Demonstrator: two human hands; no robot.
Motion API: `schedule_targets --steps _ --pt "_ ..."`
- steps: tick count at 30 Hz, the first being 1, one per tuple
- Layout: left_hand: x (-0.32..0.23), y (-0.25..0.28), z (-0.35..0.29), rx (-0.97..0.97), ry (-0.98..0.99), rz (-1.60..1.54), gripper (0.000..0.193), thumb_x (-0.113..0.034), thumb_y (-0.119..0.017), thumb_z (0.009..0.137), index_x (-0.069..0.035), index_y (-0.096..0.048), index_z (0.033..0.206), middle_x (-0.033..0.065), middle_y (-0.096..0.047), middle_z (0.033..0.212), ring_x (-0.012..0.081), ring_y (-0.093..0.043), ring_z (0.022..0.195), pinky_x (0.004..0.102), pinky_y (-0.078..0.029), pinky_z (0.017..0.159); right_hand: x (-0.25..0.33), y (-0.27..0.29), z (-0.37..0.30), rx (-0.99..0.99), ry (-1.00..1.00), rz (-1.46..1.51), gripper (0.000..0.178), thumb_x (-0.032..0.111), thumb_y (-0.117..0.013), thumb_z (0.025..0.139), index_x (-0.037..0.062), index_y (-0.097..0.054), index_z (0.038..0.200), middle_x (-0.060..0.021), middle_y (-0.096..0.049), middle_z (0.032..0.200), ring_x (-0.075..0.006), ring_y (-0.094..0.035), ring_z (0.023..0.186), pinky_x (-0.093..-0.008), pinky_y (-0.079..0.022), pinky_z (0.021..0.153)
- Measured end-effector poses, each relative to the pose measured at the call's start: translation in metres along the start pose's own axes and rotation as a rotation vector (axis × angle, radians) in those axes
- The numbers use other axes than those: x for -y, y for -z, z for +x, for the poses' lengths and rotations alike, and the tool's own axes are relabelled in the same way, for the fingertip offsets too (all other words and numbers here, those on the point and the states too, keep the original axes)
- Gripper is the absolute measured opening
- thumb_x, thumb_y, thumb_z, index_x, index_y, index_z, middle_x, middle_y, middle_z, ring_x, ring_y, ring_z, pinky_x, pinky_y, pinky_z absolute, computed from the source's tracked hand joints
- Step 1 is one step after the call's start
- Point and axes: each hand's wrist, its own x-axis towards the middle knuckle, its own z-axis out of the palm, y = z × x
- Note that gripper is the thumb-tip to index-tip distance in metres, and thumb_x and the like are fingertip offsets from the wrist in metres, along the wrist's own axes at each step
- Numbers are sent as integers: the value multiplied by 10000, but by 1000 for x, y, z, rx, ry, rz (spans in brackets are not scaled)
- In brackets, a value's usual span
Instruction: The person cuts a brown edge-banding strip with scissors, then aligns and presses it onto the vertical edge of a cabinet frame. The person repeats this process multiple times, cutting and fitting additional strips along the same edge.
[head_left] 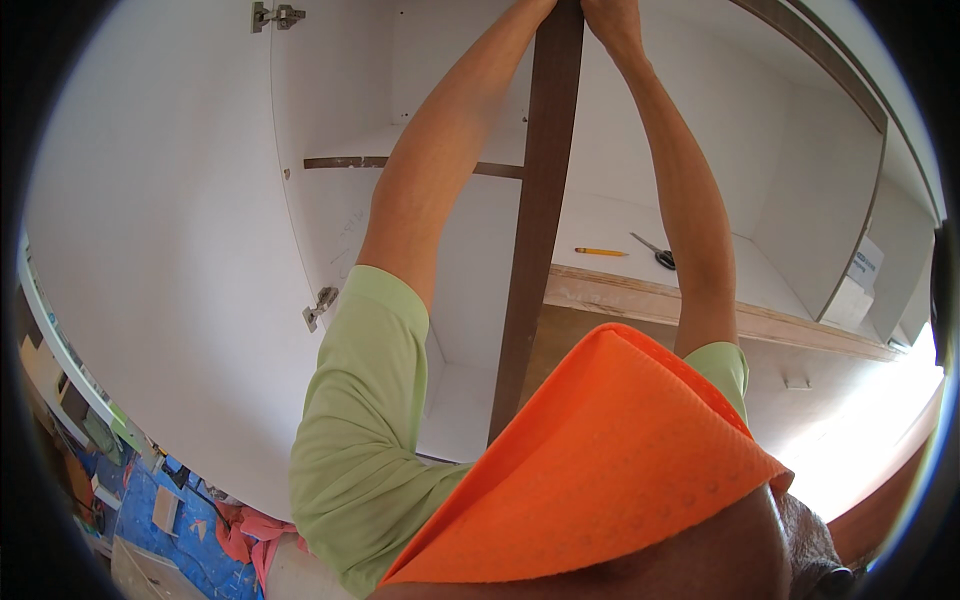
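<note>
Both my arms stretch up to the top of a dark brown upright panel edge [542,180] of a white cabinet. My left hand [543,4] is at the panel's left side and my right hand [608,14] at its right. The upper border of the picture cuts off both hands, so their fingers do not show, nor whether they grip anything. Lower down, beside my right forearm, a pair of scissors with black handles [663,258] and a yellow pencil [600,252] lie on a white shelf [625,222].
At left stands a large open white door [160,240] with metal hinges [321,308]. A brown-edged shelf [345,163] crosses the left compartment. Orange cloth [600,470] covers the lower middle. A blue sheet [190,540] with scraps lies below left. A white box [855,285] stands at right.
</note>
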Motion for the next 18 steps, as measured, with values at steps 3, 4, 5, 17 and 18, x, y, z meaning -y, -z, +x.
schedule_targets --steps 3,4,5,17,18 --pt "0 0 0 11 14 -12 612 -217 -595 872 122 -505 1373 363 -582 1289 447 -554 1252 437 -416 1095 1 0 0 2 1 -1 216 231 -534 995 16 -553 1009 -306 -663 902 -532 -616 897 -563 -475 715" --pt "0 0 0 13 17 -15 611 -218 -595 873 123 -506 1373 364 -582 1287 448 -553 1253 437 -416 1094 1 0 0 4 -2 1 215 230 -533 995 16 -553 1009 -305 -663 901 -532 -616 896 -563 -475 717" --pt "1 -1 0 5 11 -2 611 -217 -595 873 123 -505 1373 366 -582 1286 450 -552 1253 438 -417 1092 1 0 0 7 -6 4 215 229 -532 995 16 -554 1009 -304 -664 901 -533 -616 895 -563 -475 718" --pt "6 -2 1 21 25 -10 637 -252 -590 867 104 -500 1388 360 -582 1287 442 -551 1257 445 -425 1081 -2 0 3 21 -56 -10 237 256 -552 984 19 -563 998 -296 -667 925 -517 -617 909 -549 -482 754" --pt "6 -2 2 24 35 -8 638 -255 -594 867 95 -501 1392 352 -584 1291 439 -552 1257 445 -427 1079 -2 0 3 24 -81 -18 242 262 -555 982 20 -563 998 -295 -669 928 -516 -619 909 -550 -482 758"
